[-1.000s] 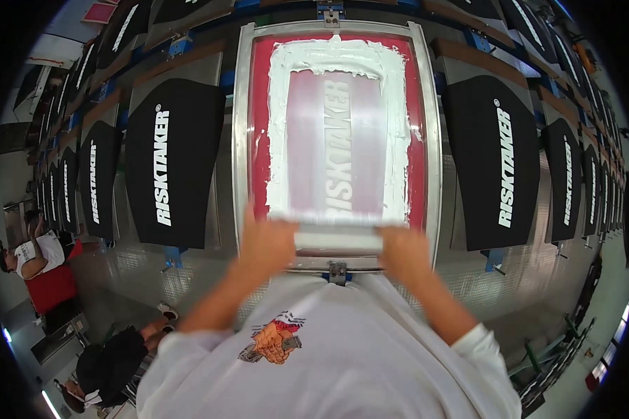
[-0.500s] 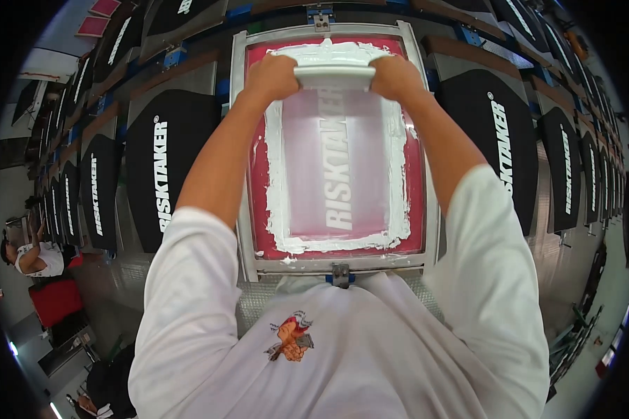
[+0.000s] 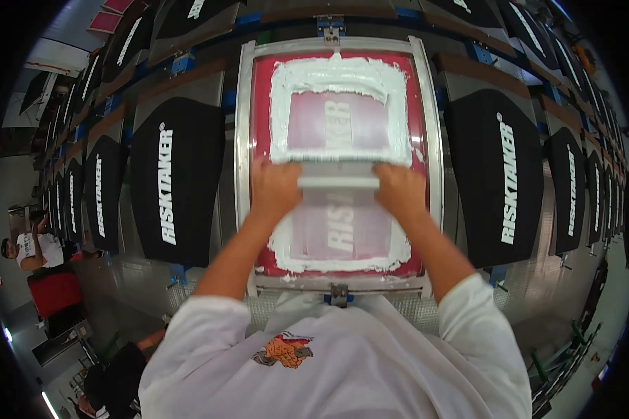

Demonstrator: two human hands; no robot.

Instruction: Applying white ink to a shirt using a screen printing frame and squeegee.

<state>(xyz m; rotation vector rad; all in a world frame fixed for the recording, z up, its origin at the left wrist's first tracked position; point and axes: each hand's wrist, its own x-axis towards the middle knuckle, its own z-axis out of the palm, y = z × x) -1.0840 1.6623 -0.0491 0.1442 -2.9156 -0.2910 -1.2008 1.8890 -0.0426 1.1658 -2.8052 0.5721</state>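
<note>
A metal-framed printing screen [image 3: 243, 140] lies before me, its red border ringed with thick white ink [image 3: 279, 105]. Across the middle of its mesh stands a squeegee [image 3: 339, 183] with a pale bar handle. My left hand [image 3: 275, 188] is closed round the squeegee's left end, and my right hand [image 3: 402, 188] grips its right end. A strip of white ink lies along the blade's far side. Through the mesh, white lettering [image 3: 340, 227] shows on both sides of the squeegee. The blade's lower edge is hidden beneath the handle.
Black fabric panels with white lettering, one at left [image 3: 178, 188] and one at right [image 3: 495, 181], lie on boards beside the screen. Several more run along both sides. Hinge clamps [image 3: 330, 31] hold the frame. At far left are a person [image 3: 38, 244] and a red box [image 3: 54, 295].
Both hands have pulled the squeegee from the screen's far end toward me, to about its middle. White ink now shows along the far end where the squeegee was.
</note>
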